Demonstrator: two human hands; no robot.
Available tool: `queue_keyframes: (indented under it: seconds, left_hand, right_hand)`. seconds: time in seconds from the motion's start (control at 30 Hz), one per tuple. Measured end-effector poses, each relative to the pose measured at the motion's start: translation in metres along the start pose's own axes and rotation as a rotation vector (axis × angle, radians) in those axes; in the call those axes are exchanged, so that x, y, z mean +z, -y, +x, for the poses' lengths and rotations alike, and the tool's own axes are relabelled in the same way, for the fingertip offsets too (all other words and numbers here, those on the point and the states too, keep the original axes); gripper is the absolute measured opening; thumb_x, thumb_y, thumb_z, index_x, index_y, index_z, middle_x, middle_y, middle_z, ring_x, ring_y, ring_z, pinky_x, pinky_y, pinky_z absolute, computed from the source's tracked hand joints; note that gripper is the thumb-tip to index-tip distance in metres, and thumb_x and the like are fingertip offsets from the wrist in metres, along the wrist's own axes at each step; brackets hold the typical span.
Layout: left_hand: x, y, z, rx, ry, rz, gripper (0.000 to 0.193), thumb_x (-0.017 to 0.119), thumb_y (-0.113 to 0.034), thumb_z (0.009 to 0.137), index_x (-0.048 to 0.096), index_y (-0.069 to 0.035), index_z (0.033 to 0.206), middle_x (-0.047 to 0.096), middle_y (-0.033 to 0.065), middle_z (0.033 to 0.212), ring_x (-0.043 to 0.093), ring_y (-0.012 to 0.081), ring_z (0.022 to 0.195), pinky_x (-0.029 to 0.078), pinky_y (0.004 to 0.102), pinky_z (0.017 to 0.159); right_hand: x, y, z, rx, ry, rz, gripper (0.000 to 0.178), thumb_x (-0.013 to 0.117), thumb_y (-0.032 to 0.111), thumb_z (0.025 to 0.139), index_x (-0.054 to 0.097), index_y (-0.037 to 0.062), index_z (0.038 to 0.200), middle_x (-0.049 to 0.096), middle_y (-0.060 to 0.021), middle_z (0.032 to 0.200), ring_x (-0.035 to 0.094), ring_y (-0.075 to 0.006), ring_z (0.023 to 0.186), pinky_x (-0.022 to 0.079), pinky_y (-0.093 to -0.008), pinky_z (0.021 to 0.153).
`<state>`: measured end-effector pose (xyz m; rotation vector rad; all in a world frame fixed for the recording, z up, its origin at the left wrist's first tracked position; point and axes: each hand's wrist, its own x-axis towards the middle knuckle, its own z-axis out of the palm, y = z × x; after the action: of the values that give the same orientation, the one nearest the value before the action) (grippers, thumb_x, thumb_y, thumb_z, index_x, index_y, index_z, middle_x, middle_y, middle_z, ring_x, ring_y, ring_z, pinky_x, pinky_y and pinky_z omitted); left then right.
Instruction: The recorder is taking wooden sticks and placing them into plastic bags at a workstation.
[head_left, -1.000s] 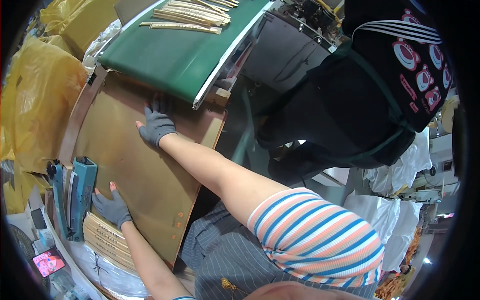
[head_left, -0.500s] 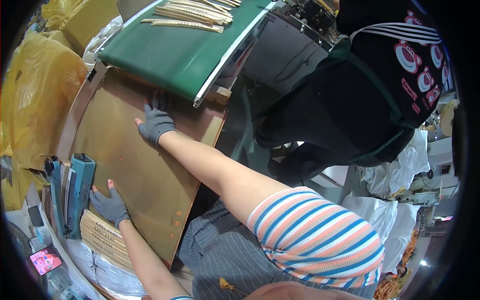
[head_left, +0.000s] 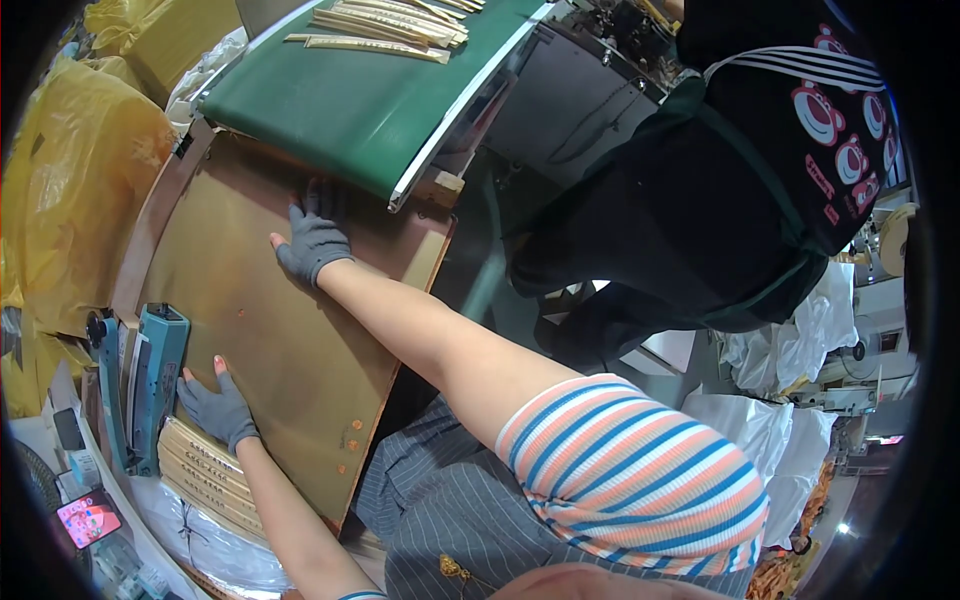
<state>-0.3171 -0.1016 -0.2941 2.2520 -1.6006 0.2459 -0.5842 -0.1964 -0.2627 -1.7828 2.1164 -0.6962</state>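
Observation:
My right hand (head_left: 316,240), in a grey glove with bare fingertips, lies flat with fingers spread on the brown board (head_left: 290,330), just below the end of the green conveyor belt (head_left: 330,120). My left hand (head_left: 218,408), gloved alike, rests open near the board's left edge. It holds nothing and is between a blue long-armed device like a heat sealer (head_left: 163,375) and a stack of slim paper-wrapped sticks (head_left: 210,475). Farther off, several loose slim paper-wrapped sticks (head_left: 380,45) lie on the belt's far part. Shadow under the belt's end darkens my right fingertips.
Yellow plastic-covered bundles (head_left: 80,190) stand along the left. A lit phone (head_left: 88,518) sits at the lower left, by a clear plastic bag (head_left: 225,545). Across the belt, at the right, stands a person in dark clothes (head_left: 680,210). White sacks (head_left: 760,430) are behind.

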Motion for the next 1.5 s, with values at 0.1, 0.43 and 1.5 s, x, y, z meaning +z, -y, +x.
queue_keyframes:
  seconds: [0.1,0.43,1.5]
  left_hand:
    - [0.001,0.000,0.000,0.001,-0.002,0.001,0.070,0.052,-0.057,0.083,0.044,-0.005,0.130,0.039,0.0190,0.136,0.035,0.0317,0.127,0.030,0.0405,0.104]
    - [-0.003,-0.001,0.000,-0.003,0.013,0.018,0.070,0.052,-0.057,0.083,0.044,-0.004,0.130,0.039,0.0196,0.136,0.036,0.0319,0.127,0.029,0.0405,0.104]
    - [-0.010,0.000,0.005,0.061,0.032,0.044,0.072,0.051,-0.056,0.085,0.047,0.002,0.126,0.044,0.0215,0.132,0.042,0.0341,0.121,0.035,0.0413,0.101]
  right_hand:
    - [0.000,-0.001,0.001,-0.001,-0.005,0.002,0.075,0.041,0.049,0.085,0.028,-0.0011,0.139,0.006,-0.0306,0.146,-0.001,-0.0451,0.136,-0.002,-0.0521,0.110]
    - [-0.001,-0.001,0.002,0.013,0.029,0.007,0.074,0.040,0.049,0.085,0.029,0.0000,0.139,0.004,-0.0296,0.147,-0.004,-0.0444,0.137,-0.003,-0.0522,0.110]
    - [0.001,0.000,0.005,0.056,0.098,0.171,0.078,0.047,0.045,0.083,0.022,-0.0025,0.140,0.009,-0.0290,0.146,0.007,-0.0429,0.136,0.005,-0.0496,0.111]
